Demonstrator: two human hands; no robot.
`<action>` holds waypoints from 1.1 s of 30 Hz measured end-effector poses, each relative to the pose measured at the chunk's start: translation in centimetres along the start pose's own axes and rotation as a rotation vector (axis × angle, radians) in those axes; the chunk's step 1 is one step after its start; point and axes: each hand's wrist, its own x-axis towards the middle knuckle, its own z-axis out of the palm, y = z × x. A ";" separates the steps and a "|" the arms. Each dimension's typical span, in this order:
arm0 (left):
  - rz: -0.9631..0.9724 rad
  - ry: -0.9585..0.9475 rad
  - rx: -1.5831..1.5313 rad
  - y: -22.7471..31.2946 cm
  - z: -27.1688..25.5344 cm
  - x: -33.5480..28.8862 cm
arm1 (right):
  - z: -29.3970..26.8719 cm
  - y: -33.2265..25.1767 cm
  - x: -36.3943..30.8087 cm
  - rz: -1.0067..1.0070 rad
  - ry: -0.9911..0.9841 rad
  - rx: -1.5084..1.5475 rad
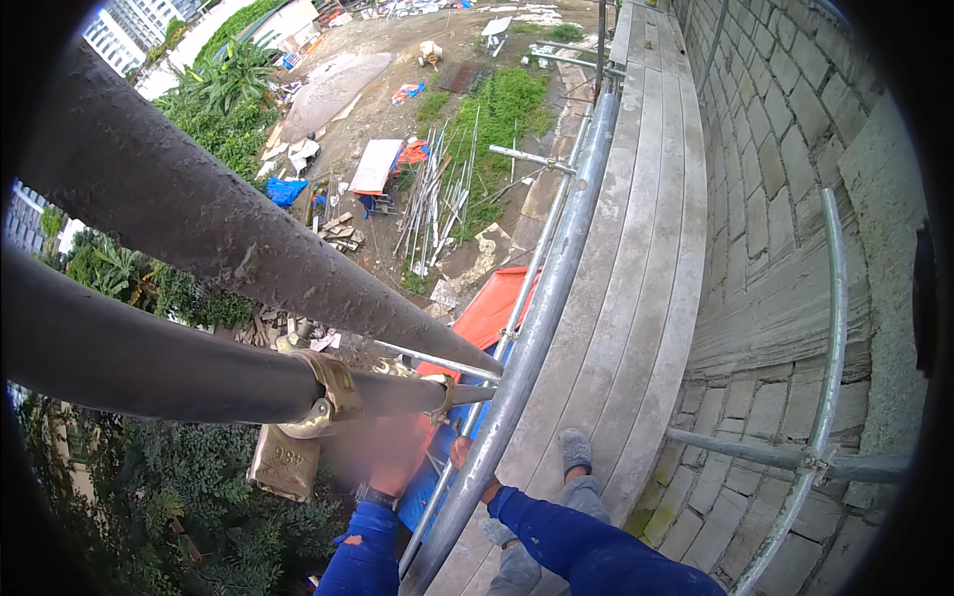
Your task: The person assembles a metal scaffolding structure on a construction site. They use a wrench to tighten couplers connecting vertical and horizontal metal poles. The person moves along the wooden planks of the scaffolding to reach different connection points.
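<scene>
Bare left hand [394, 452]: a blur at lower centre of the frame beside the clamped pipe, a dark wristwatch [376, 495] and a holed blue sleeve [360, 561] below it; whether its fingers are spread or pressed together cannot be told

Brass-coloured metal clamp [335, 390]: fastened around a smooth dark round pipe [159, 363] left of centre, near the left hand, with a blocky metal piece [286, 463] hanging below

Second brass-coloured clamp [437, 393]: farther along the same pipe, close to the railing at centre

Rough dark round pipe [229, 223]: slants from the upper left down to centre, above the smooth one

Bare right hand [460, 452]: reaches behind a thick grey metal tube [544, 308] at lower centre, bent fingers showing at its left edge near a thinner metal tube [427, 519]; whether they pinch anything cannot be told

Long grey planks [636, 248]: underfoot from top to bottom of the frame, two grey-covered feet [574, 449] at lower centre

Grey block wall [775, 149]: rises along the right side

Ground below: orange-red sheeting [492, 303] at centre, scattered poles [437, 209] and green grass [507, 109] at upper centre
</scene>
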 end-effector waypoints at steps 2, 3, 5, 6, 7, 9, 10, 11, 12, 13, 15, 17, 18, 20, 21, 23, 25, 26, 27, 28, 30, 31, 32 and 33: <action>-0.152 -0.084 -0.155 1.0 -1.4 -3.3 | -2.0 -1.2 -1.0 -0.097 0.067 -0.211; -0.241 -0.146 -0.213 2.3 -2.4 -5.0 | -3.1 -2.0 -1.7 -0.145 0.099 -0.314; -0.323 -0.339 -0.396 4.1 -4.0 -9.7 | -7.5 -1.8 -3.2 -0.070 0.119 -0.463; -0.357 -0.414 -0.415 5.1 -4.4 -11.9 | -11.2 -0.8 -4.2 0.051 0.121 -0.512; -0.399 -0.473 -0.440 5.0 -4.6 -14.6 | -13.0 -1.4 -5.5 0.082 0.158 -0.585; -0.347 -0.514 -0.184 1.7 -3.4 -19.7 | -15.9 -2.8 -7.9 0.096 0.242 -0.732; -0.291 -0.549 0.010 1.7 -3.2 -20.8 | -17.5 -2.8 -9.4 0.084 0.299 -0.802; -0.275 -0.530 0.042 2.4 -3.0 -20.6 | -18.5 -3.3 -10.3 0.068 0.353 -0.873; -0.272 -0.501 0.074 3.4 -3.1 -20.7 | -18.5 -4.0 -11.3 0.073 0.384 -0.880; -0.268 -0.474 0.105 4.1 -3.2 -21.0 | -18.5 -4.7 -12.4 0.079 0.416 -0.886; -0.259 -0.468 0.040 2.3 -2.9 -21.2 | -17.9 -6.2 -14.9 0.082 0.443 -0.882; -0.187 -0.456 0.118 2.7 -3.1 -21.3 | -16.9 -7.4 -16.9 0.076 0.454 -0.861; -0.160 -0.443 0.181 3.5 -3.3 -21.4 | -16.3 -7.3 -17.8 0.049 0.454 -0.864; -0.108 -0.407 0.307 4.6 -3.6 -22.2 | -15.5 -6.6 -19.5 -0.008 0.446 -0.871; -0.107 -0.399 0.290 4.7 -4.0 -23.1 | -15.2 -6.2 -20.4 0.020 0.411 -0.906; -0.105 -0.376 0.257 4.1 -4.9 -25.5 | -14.5 -5.6 -21.8 0.070 0.338 -0.976; -0.202 -0.457 0.285 2.0 -6.4 -28.8 | -13.4 -5.2 -22.8 0.085 0.267 -1.004; -0.260 -0.490 0.299 0.9 -7.3 -30.6 | -12.6 -5.0 -22.7 0.096 0.219 -1.017; -0.315 -0.516 0.332 0.9 -8.2 -31.9 | -11.2 -5.9 -22.7 0.112 0.195 -1.029; -0.369 -0.541 0.364 1.1 -9.1 -33.3 | -9.9 -7.3 -22.7 0.127 0.170 -1.043; -0.402 -0.545 0.378 1.1 -9.8 -34.9 | -8.8 -9.2 -21.9 0.107 0.125 -1.043; -0.380 -0.525 0.361 1.0 -9.8 -35.4 | -9.0 -9.9 -21.1 0.072 0.105 -1.030; -0.385 -0.481 0.339 0.7 -10.1 -36.7 | -8.4 -10.1 -19.7 0.045 0.049 -1.015; -0.371 -0.416 0.373 0.0 -10.1 -37.8 | -7.2 -11.3 -18.6 -0.012 -0.014 -1.052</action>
